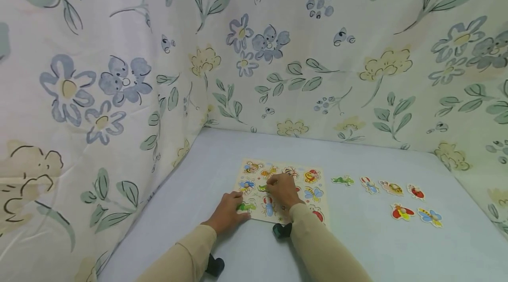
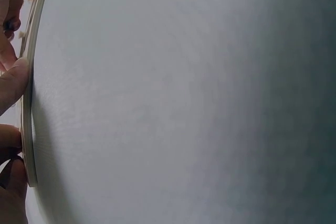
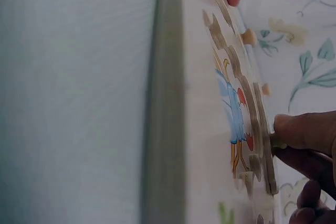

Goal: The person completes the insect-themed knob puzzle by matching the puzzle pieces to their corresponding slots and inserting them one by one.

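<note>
A wooden peg puzzle board point(image 1: 258, 219) with colourful insect pictures lies on the table. My left hand point(image 1: 227, 214) holds it at the near left corner, the thumb along its front edge and the fingers by its left side. Over the middle of the board, my right hand point(image 1: 283, 188) pinches a green puzzle piece point(image 1: 263, 188) between thumb and fingertips. In the right wrist view, thumb and finger close on that piece's small knob point(image 3: 278, 141). A recess with a printed blue beetle point(image 3: 236, 111) shows nearby. The right hand covers some of the board's pictures.
Right of the board lie several loose pieces: a green insect point(image 1: 343, 180), a blue bug point(image 1: 370, 185), a snail point(image 1: 391, 187), a ladybird point(image 1: 416, 192), a red-winged insect point(image 1: 402, 212) and a blue butterfly point(image 1: 430, 217). A floral curtain point(image 1: 301, 52) borders the pale table point(image 1: 186, 171).
</note>
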`<state>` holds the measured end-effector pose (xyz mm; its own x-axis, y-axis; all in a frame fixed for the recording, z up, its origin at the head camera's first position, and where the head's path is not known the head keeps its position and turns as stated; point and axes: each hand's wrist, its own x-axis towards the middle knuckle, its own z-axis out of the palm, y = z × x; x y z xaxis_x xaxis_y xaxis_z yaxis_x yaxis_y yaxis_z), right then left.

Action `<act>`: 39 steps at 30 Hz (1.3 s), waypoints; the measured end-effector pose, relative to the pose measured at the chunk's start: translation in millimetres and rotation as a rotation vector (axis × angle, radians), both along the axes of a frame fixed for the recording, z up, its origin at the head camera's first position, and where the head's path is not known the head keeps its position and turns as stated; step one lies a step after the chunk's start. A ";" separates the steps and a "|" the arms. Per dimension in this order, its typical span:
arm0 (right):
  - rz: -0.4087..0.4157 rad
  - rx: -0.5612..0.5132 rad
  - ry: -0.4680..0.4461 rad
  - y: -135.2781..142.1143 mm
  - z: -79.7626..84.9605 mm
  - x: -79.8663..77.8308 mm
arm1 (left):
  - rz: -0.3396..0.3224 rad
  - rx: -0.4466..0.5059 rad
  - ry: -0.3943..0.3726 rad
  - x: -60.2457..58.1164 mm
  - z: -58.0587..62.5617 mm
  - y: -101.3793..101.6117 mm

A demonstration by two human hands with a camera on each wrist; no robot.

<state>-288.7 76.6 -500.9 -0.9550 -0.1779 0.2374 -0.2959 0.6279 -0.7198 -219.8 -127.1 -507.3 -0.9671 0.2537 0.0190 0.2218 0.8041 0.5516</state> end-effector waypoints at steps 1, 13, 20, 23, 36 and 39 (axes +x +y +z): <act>-0.001 0.001 -0.001 0.3 -0.7 -0.3 | 0.001 -0.002 0.001 0.0 0.1 0.4; -0.003 0.047 -0.057 4.3 -0.9 -1.3 | -0.015 0.001 0.022 0.8 3.1 3.0; 0.040 0.067 -0.022 9.0 0.0 0.7 | -0.013 -0.006 0.013 1.9 3.4 5.6; 0.048 0.056 -0.030 12.7 4.8 4.5 | -0.013 -0.006 0.010 2.7 4.4 6.8; 0.035 -0.056 0.105 30.9 58.0 31.9 | -0.021 -0.010 0.022 3.1 4.8 4.2; 0.048 -0.106 0.158 37.6 71.0 41.5 | -0.017 -0.012 0.023 4.4 4.4 3.0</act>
